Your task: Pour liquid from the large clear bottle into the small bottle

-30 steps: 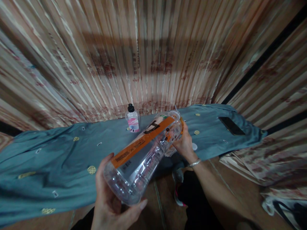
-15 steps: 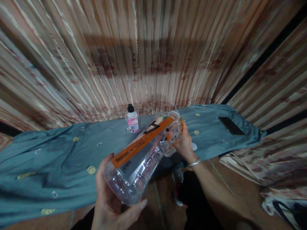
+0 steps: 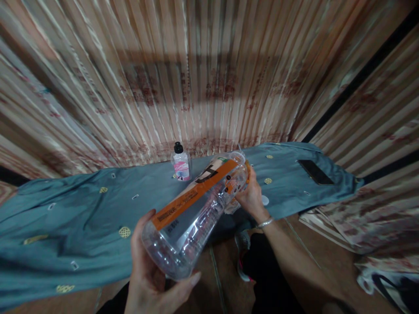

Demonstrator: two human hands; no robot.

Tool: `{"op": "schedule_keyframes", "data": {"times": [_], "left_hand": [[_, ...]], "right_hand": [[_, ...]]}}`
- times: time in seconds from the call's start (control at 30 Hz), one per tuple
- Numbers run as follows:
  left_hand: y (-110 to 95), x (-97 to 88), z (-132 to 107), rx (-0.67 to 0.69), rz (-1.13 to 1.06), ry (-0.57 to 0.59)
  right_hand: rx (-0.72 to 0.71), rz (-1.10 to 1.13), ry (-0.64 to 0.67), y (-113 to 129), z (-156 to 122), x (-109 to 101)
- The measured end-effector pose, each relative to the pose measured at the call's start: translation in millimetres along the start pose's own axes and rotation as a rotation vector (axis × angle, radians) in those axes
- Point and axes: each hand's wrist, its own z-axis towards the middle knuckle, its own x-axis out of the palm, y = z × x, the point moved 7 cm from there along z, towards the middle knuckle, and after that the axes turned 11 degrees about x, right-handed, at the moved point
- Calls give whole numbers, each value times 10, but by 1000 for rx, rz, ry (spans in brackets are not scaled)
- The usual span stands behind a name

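Observation:
A large clear plastic bottle (image 3: 196,209) with an orange label lies tilted between my hands, its base toward me and its neck pointing away. My left hand (image 3: 147,274) cups the base from below, thumb and fingers curled round it. My right hand (image 3: 252,196) is wrapped round the neck end, where an orange cap edge shows; a bracelet sits on that wrist. Just behind the big bottle, a small bottle (image 3: 181,164) with a black cap and pink label stands upright on the blue-grey cloth (image 3: 81,218).
The blue-grey cloth covers a long low surface across the view. A dark phone (image 3: 316,171) lies on its right end. Striped pinkish curtains (image 3: 209,78) hang behind and at the right. A shoe (image 3: 242,244) and brown floor show below.

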Motion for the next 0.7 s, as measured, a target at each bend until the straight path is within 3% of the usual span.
{"op": "schedule_keyframes", "data": {"times": [0.7], "left_hand": [[3, -2, 24, -35, -16, -16]], "right_hand": [[14, 20, 6, 15, 5, 8]]}}
